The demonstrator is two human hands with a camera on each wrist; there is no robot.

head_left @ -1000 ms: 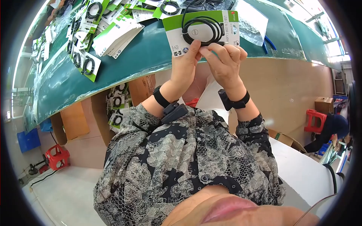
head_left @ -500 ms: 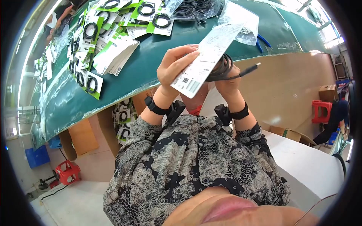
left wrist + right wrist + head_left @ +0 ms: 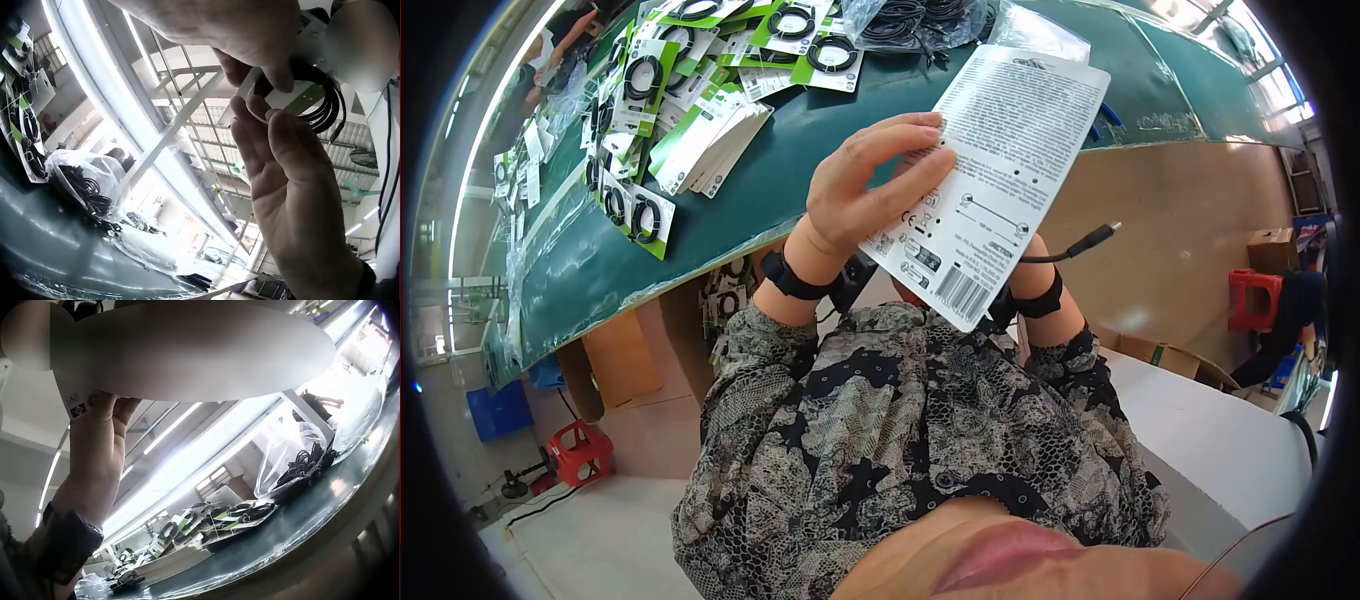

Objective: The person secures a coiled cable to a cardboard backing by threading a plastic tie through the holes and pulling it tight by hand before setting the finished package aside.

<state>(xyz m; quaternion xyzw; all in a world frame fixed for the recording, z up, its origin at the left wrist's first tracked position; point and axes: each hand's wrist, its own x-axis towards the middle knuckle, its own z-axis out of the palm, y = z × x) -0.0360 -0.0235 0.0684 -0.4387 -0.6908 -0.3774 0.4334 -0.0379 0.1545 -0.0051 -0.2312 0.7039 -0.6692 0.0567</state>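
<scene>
A blister-style card with a coiled black USB-C cable is held up before the chest, its printed white back and barcode towards the head camera. My left hand grips the card's left side, fingers across the back. The right hand is mostly hidden behind the card in the head view; in the left wrist view its fingertips pinch at the card's edge beside the cable coil. One cable end with a metal plug sticks out past the card's right edge.
Many carded cables lie heaped on the green table, beside a stack of cards. Behind are a plastic bag of black cables and a clear bag. A red stool stands right.
The card first showed its green front with the coil, then was flipped over and swung round. Its back now faces the head camera, and the right hand has gone behind it.
</scene>
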